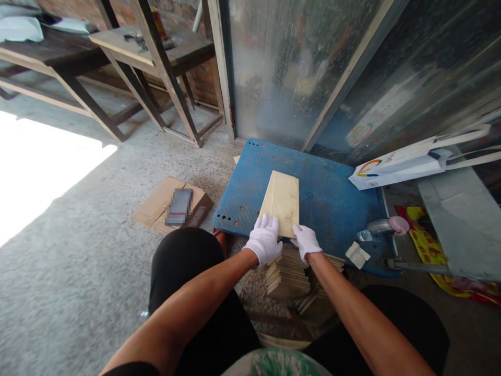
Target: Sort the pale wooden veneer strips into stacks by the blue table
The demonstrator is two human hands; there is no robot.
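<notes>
A pale, flat wooden board (pixel 282 201), wider at its near end, lies over a blue plastic platform (pixel 329 193). My left hand (pixel 264 241), in a white glove, has its fingers on top of the board's near left corner and its thumb by the near edge. At the near right corner, my right hand (pixel 307 242), also gloved, grips the board with the thumb on top; its other fingers are mostly hidden. Below my hands, between my knees, stand stacks of similar thin boards (pixel 288 274).
A cardboard box (pixel 156 203) with a phone-like blurred object (pixel 179 207) sits left on the concrete floor. On the platform's right are a white paper bag (pixel 403 166), a crumpled tissue (pixel 357 255) and a pink-lidded container (pixel 398 225). Wooden benches (pixel 156 52) and a glazed door (pixel 297 68) stand behind.
</notes>
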